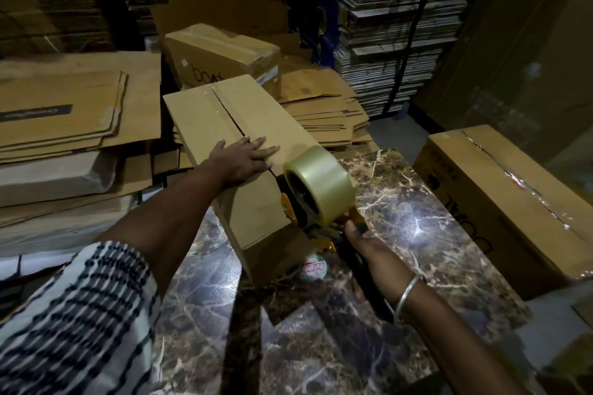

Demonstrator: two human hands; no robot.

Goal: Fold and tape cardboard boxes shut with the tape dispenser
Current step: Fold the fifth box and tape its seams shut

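Observation:
A long brown cardboard box [224,112] lies on the marble table, its two top flaps folded shut with an open seam between them. My left hand [244,159] presses flat on the flaps across the seam, fingers straight. My right hand [373,258] grips the black handle of the tape dispenser [317,189], which carries a roll of clear tape and an orange frame. The dispenser's front sits at the box's near right edge, close to the near end of the seam.
A taped box [500,199] lies on the table at right, another taped box [224,58] behind the one I hold. Flattened cartons [73,112] are stacked at left and at centre right [327,109]. Shelves of cardboard fill the back. The marble tabletop [321,346] reaches toward me.

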